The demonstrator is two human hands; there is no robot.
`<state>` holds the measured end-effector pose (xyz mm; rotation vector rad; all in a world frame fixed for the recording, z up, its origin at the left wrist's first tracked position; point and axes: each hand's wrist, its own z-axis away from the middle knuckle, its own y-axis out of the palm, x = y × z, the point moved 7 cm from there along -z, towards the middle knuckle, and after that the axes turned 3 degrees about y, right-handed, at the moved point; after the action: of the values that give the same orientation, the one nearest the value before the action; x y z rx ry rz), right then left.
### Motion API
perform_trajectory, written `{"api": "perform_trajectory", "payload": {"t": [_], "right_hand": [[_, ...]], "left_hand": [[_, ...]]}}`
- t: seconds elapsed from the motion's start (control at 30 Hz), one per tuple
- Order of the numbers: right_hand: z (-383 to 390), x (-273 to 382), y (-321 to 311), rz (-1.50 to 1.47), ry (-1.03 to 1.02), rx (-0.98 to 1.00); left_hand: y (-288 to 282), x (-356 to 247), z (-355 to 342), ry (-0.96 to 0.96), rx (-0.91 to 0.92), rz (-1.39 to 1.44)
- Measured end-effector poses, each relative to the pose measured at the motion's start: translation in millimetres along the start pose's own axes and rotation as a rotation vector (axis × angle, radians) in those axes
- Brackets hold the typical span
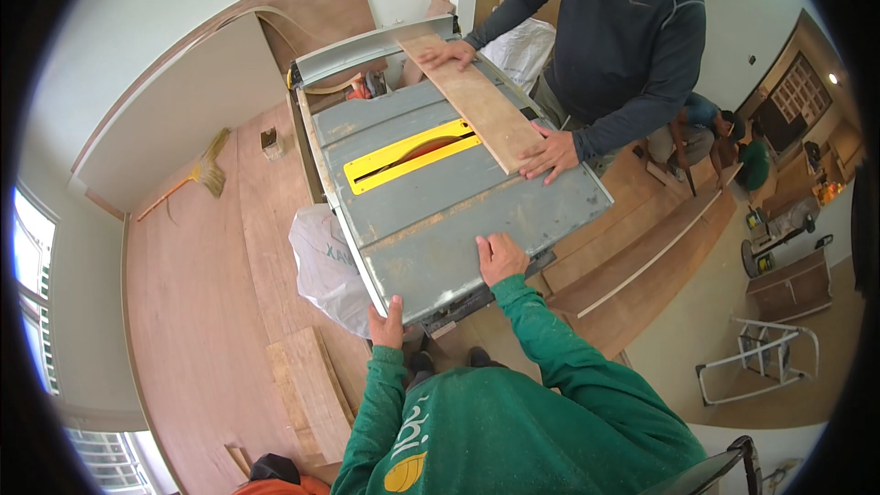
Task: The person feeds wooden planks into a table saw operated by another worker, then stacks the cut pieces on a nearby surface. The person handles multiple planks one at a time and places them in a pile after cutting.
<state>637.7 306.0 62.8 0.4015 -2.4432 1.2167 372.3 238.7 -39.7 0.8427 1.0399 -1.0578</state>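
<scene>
A grey table saw stands in front of me, its blade showing in the slot of a yellow insert. My left hand is closed around the saw's near left corner, thumb up along the metal rail. Over the near edge rests my right hand, its fingers curled against the tabletop edge and partly hidden. Across the saw, a person in a dark top presses a wooden board flat on the surface. That person's hands lie one near each end of it.
A broom lies on the plywood floor at left. Boards lie near my left side. A white bag hangs beside the saw. At right, another person crouches by long wooden panels; a step ladder stands beyond.
</scene>
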Motion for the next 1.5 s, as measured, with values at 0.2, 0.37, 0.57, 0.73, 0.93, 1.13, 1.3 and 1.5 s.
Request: {"api": "perform_trajectory", "payload": {"t": [0.2, 0.37, 0.57, 0.73, 0.93, 1.13, 1.3, 1.5], "right_hand": [[-2, 3, -4, -0.003, 0.005, 0.006], [-3, 3, -11, -0.032, 0.021, 0.009], [-3, 3, -10, -0.026, 0.009, 0.012], [-2, 1, -9, -0.022, 0.009, 0.006], [-2, 1, -8, 0.002, -0.001, 0.001], [-2, -1, -7, -0.016, 0.019, 0.016], [-3, -1, -9, -0.019, -0.005, 0.002], [-4, -1, -9, -0.017, -0.008, -0.005]], "left_hand": [[1, -7, 3, 0.018, -0.014, -0.006], [3, -10, 7, 0.023, -0.019, -0.015], [3, -7, 6, 0.008, -0.004, 0.010], [3, -8, 8, 0.010, -0.025, 0.018], [5, -9, 8, 0.020, -0.020, -0.024], [6, -9, 8, 0.020, -0.014, 0.011], [5, -6, 8, 0.006, -0.030, -0.021], [5, -2, 6, -0.001, -0.027, -0.013]]}}
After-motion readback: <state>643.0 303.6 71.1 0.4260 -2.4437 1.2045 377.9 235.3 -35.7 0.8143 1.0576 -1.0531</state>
